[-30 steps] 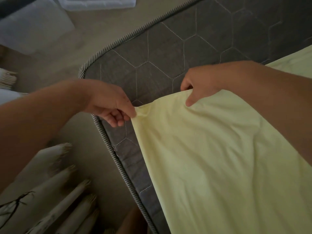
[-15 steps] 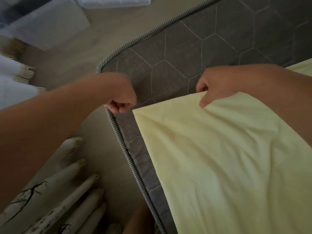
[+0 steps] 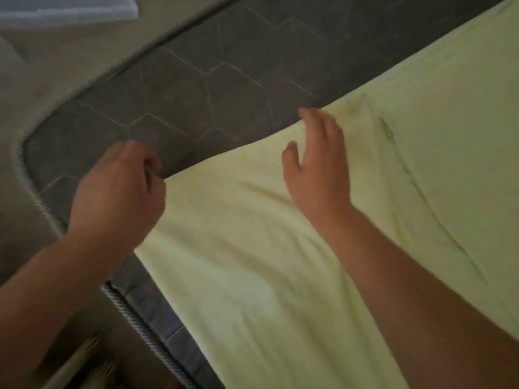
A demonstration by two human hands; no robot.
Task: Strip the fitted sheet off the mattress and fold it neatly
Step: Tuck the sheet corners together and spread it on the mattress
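In the head view, the pale yellow fitted sheet [image 3: 280, 276] lay spread over the near and right part of the grey quilted mattress [image 3: 196, 88], off its corner and flat on top. Its far edge ran on a slant from the lower left up to the upper right, and beyond that edge a wide band of bare hexagon-stitched ticking was exposed. The left hand [image 3: 118, 192] sat at the sheet's left corner with its fingers curled in, and the cloth drew to a point where it met them, so they seemed to pinch that corner, though motion blur softened the contact. The right hand [image 3: 317, 164] rested on the sheet just inside the far edge, palm down, fingers straight and slightly spread, the fingertips reaching the edge itself. A long dark crease [image 3: 415, 186] ran down the sheet to the right of that hand. The sheet's near-left edge fell close to the mattress side, where a narrow strip of grey border and the twisted rope piping [image 3: 140, 327] showed between cloth and floor. The mattress's rounded corner lay at the left, well apart from both hands. Beige carpet [image 3: 56, 66] surrounded it on the left and far sides. A pale plastic container [image 3: 64, 8] lay at the top left, and a blurred fringed cloth [image 3: 84, 357] at the bottom left.
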